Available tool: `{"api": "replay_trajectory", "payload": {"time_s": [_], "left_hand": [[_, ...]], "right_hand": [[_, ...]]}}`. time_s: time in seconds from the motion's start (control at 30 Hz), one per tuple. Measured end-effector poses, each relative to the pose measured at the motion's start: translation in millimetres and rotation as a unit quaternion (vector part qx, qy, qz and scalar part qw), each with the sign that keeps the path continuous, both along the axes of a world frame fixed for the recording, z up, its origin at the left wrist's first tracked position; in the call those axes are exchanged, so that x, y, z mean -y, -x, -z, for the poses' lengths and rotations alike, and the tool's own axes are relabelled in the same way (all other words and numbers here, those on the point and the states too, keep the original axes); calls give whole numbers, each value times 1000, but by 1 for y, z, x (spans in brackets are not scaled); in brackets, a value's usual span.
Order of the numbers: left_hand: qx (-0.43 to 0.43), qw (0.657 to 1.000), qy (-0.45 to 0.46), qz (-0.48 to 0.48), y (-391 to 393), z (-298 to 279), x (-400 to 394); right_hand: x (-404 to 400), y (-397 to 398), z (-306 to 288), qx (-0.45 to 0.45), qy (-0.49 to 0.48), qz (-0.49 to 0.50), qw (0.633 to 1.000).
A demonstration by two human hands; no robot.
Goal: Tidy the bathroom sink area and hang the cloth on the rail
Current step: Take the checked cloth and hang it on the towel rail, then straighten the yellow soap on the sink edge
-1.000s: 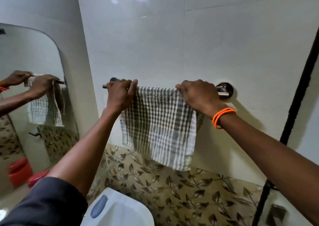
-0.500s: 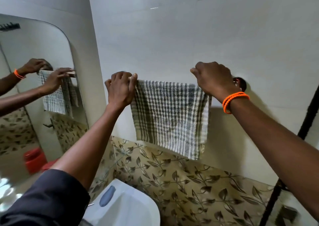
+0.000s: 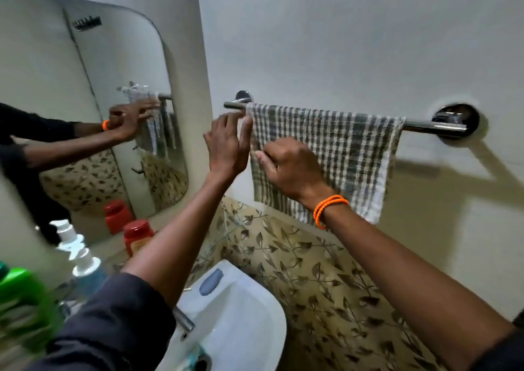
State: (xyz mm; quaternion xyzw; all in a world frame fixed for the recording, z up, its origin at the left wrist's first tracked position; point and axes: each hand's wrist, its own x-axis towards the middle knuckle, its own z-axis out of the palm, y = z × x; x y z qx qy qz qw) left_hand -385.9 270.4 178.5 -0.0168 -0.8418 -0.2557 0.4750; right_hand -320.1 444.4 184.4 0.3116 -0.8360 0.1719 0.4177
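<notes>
Cloth: the checked cloth (image 3: 334, 149) is draped over the rail (image 3: 419, 125), spread along most of its length and hanging flat against the wall; the task's hanging looks done bar the smoothing
Rail: chrome bar fixed to the far wall on two round mounts; its right end is bare, its left end just shows past the cloth
Left hand: the left hand (image 3: 226, 146) is open, fingers straight and together, tips touching the cloth's upper left edge just below the rail; it grips nothing, probably steadying that edge so it hangs straight
Right hand: the right hand (image 3: 289, 169) is curled against the cloth's left side, thumb and fingers seemingly pinching the fabric; likely tugging it down to even the drape; whether the pinch is firm cannot be told
Sink: white sink (image 3: 255, 314) lies near, below the hands
Worktop: at the left by the mirror (image 3: 85, 101) stand a red jar (image 3: 137, 236), a pump bottle (image 3: 85, 265) and a blurred green bottle (image 3: 19, 299); set back against the wall, seemingly already tidied
</notes>
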Motion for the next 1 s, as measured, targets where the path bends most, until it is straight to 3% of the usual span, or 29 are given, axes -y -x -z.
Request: {"api": "replay_trajectory", "payload": {"time_s": [0.2, 0.43, 0.57, 0.73, 0.93, 1.0], "left_hand": [[162, 979, -106, -72, -74, 166, 28], [298, 924, -161, -179, -165, 274, 79], [363, 882, -163, -254, -215, 329, 120], [481, 792, -109, -360, -258, 392, 182], [587, 740, -50, -324, -255, 456, 243], [597, 740, -55, -305, -251, 473, 253]], "right_hand": [[45, 20, 104, 145, -9, -36, 989], [129, 1, 225, 265, -83, -109, 955], [182, -32, 289, 336, -107, -180, 918], [242, -62, 367, 403, -158, -230, 872], [294, -72, 444, 455, -203, -262, 827], [305, -73, 461, 453, -207, -277, 822]]}}
